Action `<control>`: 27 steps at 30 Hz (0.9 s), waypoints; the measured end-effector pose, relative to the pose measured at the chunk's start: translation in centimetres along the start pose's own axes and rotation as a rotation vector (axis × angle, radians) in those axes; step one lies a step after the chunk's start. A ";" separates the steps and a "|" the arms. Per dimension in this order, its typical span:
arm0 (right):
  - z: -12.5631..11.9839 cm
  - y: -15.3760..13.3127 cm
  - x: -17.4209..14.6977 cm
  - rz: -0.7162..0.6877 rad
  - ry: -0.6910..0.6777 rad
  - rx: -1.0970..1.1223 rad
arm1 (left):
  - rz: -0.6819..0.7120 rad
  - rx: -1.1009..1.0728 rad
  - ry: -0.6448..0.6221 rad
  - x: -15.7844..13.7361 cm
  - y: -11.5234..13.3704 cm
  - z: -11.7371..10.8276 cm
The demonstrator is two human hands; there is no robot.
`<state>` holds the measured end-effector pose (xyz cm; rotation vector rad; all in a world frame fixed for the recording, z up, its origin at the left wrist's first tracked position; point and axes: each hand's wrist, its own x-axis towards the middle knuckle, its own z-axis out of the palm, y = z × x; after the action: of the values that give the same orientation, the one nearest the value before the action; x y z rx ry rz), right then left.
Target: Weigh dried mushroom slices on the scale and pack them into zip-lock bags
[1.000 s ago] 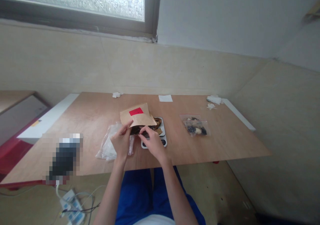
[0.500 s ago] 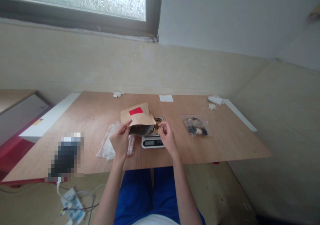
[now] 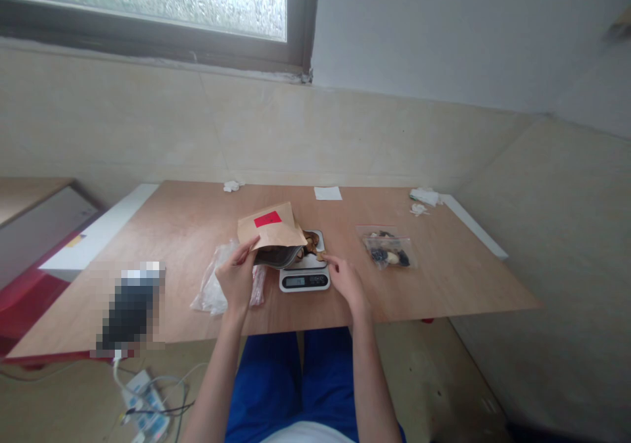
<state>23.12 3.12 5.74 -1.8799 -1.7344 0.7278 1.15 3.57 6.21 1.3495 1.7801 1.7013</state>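
Observation:
My left hand (image 3: 237,273) is closed on the lower edge of a brown paper pouch (image 3: 283,234) with a red label. The pouch is tilted, its dark-lined mouth gaping toward a white digital scale (image 3: 304,282). Brown dried slices (image 3: 311,240) are piled on the scale's plate, partly hidden behind the pouch. At the plate's right edge, my right hand (image 3: 346,282) reaches in with its index finger stretched out, the fingertip against a small tan slice (image 3: 320,256). The thumb looks apart from that finger. The scale's digits are too small to read.
Crumpled clear plastic bags (image 3: 211,285) lie left of the scale. Clear zip bags (image 3: 389,252) with dark and pale pieces lie to the right. White paper (image 3: 328,193) and tissues (image 3: 424,197) are along the back. A pixelated dark object (image 3: 131,308) sits far left, above a power strip (image 3: 145,400).
My right hand has moved right and slightly down, from over the slices to the plate's edge, and its index finger has straightened. My left hand and the pouch have stayed in place.

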 end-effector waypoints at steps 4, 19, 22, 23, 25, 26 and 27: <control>-0.7 2.0 0.1 0.072 0.055 -0.021 | 0.007 -0.001 -0.003 0.0 0.1 0.1; 1.6 1.1 1.3 -0.196 0.116 0.306 | -0.011 -0.038 -0.010 0.1 0.0 0.0; 2.4 -0.2 1.4 -0.334 0.214 0.238 | -0.010 -0.032 -0.020 0.1 0.0 -0.1; 2.7 -0.5 1.4 -0.357 0.259 0.186 | -0.010 -0.026 -0.022 0.1 -0.1 -0.1; 3.3 -0.9 1.4 -0.372 0.319 0.070 | -0.010 -0.014 -0.029 0.2 -0.2 -0.1; 3.5 -0.9 1.4 -0.372 0.328 0.027 | -0.010 -0.010 -0.030 0.2 -0.2 -0.2; 3.8 -0.9 1.4 -0.373 0.323 0.003 | -0.009 -0.008 -0.030 0.2 -0.2 -0.2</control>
<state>20.00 4.58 3.41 -1.5067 -1.7908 0.2681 0.83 3.66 6.14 1.3541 1.7589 1.6731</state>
